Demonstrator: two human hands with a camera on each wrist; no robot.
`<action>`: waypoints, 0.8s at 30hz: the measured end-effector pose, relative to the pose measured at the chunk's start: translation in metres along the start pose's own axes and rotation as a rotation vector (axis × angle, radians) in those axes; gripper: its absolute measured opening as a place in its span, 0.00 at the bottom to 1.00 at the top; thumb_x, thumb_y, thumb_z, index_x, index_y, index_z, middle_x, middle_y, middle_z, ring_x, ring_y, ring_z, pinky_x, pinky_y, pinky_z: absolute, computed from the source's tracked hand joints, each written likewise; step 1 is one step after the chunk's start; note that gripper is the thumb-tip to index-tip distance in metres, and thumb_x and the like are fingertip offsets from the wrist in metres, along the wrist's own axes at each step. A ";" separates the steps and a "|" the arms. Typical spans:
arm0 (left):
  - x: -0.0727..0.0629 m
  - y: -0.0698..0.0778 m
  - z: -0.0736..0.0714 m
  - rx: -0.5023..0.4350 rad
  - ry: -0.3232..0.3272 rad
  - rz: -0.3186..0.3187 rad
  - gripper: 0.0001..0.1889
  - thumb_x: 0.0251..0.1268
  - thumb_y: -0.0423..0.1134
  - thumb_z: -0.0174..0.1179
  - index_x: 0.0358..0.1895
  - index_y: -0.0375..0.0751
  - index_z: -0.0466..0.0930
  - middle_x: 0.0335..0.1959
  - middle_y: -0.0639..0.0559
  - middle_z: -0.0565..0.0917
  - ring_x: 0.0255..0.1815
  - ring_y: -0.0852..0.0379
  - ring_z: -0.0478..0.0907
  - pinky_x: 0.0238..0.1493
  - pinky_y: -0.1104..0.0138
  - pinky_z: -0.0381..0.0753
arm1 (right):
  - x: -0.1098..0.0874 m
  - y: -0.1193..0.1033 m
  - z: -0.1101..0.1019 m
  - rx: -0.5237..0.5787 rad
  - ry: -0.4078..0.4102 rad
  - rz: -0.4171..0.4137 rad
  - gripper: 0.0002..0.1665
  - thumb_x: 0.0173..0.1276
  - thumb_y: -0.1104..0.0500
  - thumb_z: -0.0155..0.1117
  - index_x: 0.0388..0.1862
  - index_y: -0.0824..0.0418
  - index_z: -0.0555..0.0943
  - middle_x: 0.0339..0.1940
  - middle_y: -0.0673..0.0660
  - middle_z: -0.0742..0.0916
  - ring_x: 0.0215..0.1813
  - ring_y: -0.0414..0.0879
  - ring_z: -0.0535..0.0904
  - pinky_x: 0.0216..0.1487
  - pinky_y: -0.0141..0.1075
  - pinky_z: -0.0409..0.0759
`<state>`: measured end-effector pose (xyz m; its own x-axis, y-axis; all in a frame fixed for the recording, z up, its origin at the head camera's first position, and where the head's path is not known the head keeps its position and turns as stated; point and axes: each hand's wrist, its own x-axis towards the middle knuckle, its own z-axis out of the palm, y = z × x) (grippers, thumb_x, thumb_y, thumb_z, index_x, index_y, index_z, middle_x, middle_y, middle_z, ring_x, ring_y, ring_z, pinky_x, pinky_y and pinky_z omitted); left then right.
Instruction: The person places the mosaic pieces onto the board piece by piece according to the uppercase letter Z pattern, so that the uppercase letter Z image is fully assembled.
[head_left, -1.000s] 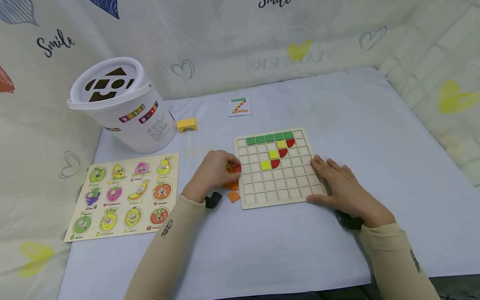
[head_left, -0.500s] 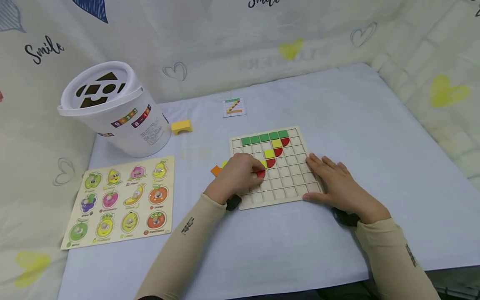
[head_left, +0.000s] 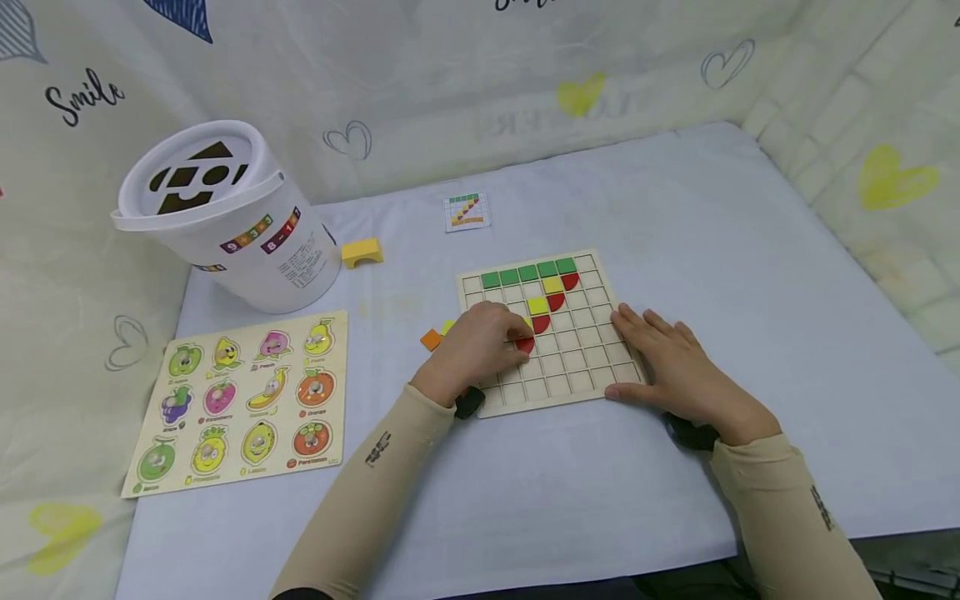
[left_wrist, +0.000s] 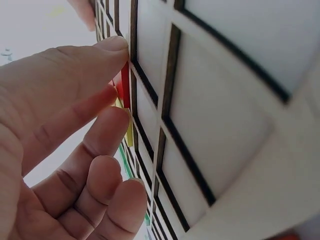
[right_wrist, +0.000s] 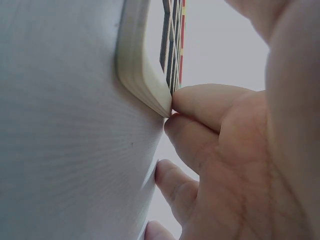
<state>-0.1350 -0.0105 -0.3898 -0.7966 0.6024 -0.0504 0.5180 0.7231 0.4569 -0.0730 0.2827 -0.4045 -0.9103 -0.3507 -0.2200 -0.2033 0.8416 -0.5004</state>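
- Grid board (head_left: 573,362) lies flat on the white surface (head_left: 585,500), between both hands; it is nearly square, so no clear long axis, and its far edge slants slightly up to the right.
- "Smile" reads on the backdrop (head_left: 420,92); the white bucket (head_left: 281,271) bears coloured number strips, its finer print too small to read.
- "Orange" and "Persimmon" show on the fruit board (head_left: 234,400), which carries twelve fruits.
- Counted on the grid: five green squares (head_left: 528,272), three yellow squares (head_left: 537,306), the nearest partly hidden, and four red pieces (head_left: 541,324) in a diagonal, rounded sides toward the lower right.
- Left hand (head_left: 480,346): thumb and index finger nearly together, pinching the nearest red piece.
- Right hand (head_left: 678,375): fingers extended, touching the board's right edge, grasping nothing.
- One pattern card (head_left: 467,213) and one yellow arch block (head_left: 362,252) lie beyond.
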 end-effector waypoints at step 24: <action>-0.046 -0.065 -0.032 -0.015 0.075 -0.304 0.16 0.61 0.45 0.75 0.49 0.43 0.90 0.49 0.50 0.87 0.47 0.52 0.80 0.55 0.59 0.82 | 0.003 -0.001 0.001 0.001 -0.013 0.008 0.68 0.61 0.33 0.75 0.87 0.59 0.49 0.88 0.62 0.54 0.86 0.72 0.45 0.80 0.72 0.40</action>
<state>-0.1423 -0.0956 -0.3892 -0.9354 0.3321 -0.1219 0.2479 0.8611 0.4439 -0.0752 0.2806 -0.4052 -0.9070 -0.3495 -0.2348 -0.1960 0.8440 -0.4992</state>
